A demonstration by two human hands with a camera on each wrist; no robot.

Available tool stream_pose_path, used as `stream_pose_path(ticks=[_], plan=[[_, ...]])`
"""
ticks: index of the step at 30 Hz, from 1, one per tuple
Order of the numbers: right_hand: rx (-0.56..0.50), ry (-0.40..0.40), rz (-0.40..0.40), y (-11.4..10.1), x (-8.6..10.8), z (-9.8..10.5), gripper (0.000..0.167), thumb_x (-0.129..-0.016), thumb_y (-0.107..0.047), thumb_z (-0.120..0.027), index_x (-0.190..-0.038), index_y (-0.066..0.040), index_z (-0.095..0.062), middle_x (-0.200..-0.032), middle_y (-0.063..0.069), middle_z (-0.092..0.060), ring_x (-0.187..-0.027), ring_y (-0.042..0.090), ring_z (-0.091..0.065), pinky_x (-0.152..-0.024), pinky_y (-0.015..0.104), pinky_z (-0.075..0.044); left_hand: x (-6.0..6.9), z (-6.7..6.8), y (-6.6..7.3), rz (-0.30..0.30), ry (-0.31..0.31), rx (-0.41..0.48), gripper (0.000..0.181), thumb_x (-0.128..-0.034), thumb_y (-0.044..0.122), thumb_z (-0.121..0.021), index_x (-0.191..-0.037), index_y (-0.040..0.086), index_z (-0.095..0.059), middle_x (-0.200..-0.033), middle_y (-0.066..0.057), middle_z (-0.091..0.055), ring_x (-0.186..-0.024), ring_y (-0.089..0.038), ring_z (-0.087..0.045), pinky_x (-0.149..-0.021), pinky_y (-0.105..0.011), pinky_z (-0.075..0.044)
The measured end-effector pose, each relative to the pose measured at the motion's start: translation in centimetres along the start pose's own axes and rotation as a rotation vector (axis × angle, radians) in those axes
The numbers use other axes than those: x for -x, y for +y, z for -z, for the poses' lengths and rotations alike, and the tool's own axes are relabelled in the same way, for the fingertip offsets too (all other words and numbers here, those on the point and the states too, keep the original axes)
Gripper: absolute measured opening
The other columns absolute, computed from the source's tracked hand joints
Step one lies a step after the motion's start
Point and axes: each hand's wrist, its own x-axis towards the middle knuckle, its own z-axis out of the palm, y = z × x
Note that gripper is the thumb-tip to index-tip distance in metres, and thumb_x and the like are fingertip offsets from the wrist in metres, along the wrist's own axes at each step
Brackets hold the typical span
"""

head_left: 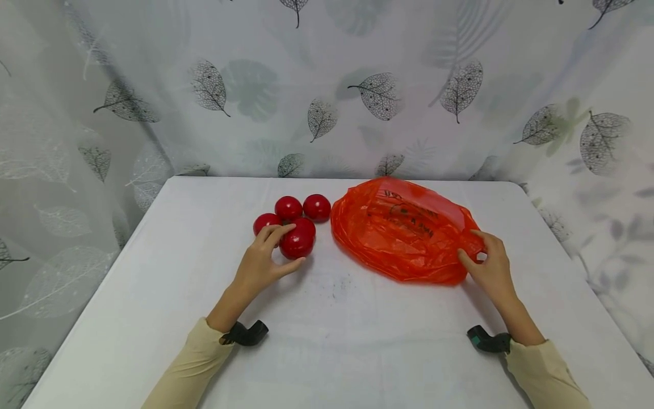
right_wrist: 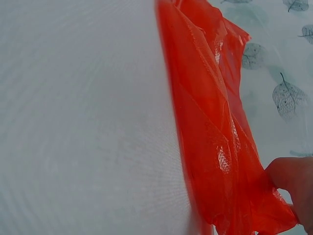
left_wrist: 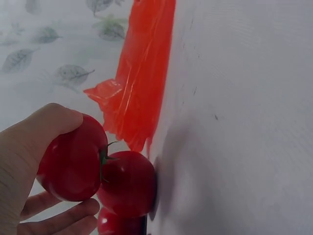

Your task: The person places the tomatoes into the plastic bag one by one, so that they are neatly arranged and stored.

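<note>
Head view shows a tomato (head_left: 296, 244) held within left grip (head_left: 259, 263), right grip (head_left: 490, 267) pinching bag (head_left: 403, 233)

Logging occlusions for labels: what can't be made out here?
Head: the print on the red bag, too small and creased to read.
Head: the bag's inside, hidden by its own plastic.
Head: the rear tomato, partly covered by the held tomato.
Left wrist: the lowest tomato, cut off by the bottom edge.
Right wrist: the right hand, cut off by the right edge.
</note>
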Motion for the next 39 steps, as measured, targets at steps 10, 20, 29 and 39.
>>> stream_pose_path(ticks=[10,20,29,39], plan=[[0.008,0.003,-0.011,0.2,0.2,0.0,0.049,-0.086,-0.003,-0.066,-0.130,0.010,-0.049,-0.127,0.033,-0.044,-0.104,0.044,-0.048,-0.070,-0.005,-0.029,-1.2,-0.8,1.1,-0.032,-0.009,0.038,0.065,-0.0731,0.028,-0.085,-0.131,0.014,-0.058,-0.118,-0.013,-0.057,-0.106,-0.026,-0.057,-0.079,-0.041,-0.059],[-0.022,0.004,-0.005,0.2,0.0,0.0,0.047,-0.087,-0.003,-0.066,-0.129,0.009,-0.049,-0.127,0.032,-0.045,-0.100,0.040,-0.048,-0.069,-0.004,-0.030,-3.6,-1.7,2.8,-0.082,-0.030,0.047,0.068,-0.0728,0.030,-0.086,-0.132,0.015,-0.057,-0.121,-0.012,-0.057,-0.112,-0.026,-0.058,-0.088,-0.044,-0.055],[-0.031,-0.011,0.001,0.3,0.0,0.0,0.047,-0.087,-0.003,-0.065,-0.130,0.009,-0.049,-0.128,0.032,-0.044,-0.102,0.040,-0.047,-0.069,-0.003,-0.031,-4.8,-3.0,4.0,-0.127,-0.064,0.087,0.065,-0.0749,0.030,-0.084,-0.132,0.014,-0.057,-0.120,-0.012,-0.056,-0.091,-0.024,-0.060,-0.074,-0.035,-0.059],[-0.021,-0.008,0.000,0.5,0.1,0.0,0.046,-0.087,-0.004,-0.065,-0.129,0.009,-0.049,-0.128,0.032,-0.044,-0.101,0.041,-0.048,-0.069,-0.002,-0.032,-5.8,-4.3,5.3,-0.177,-0.074,0.109,0.065,-0.0756,0.029,-0.084,-0.132,0.014,-0.056,-0.120,-0.013,-0.056,-0.103,-0.026,-0.063,-0.085,-0.039,-0.057]])
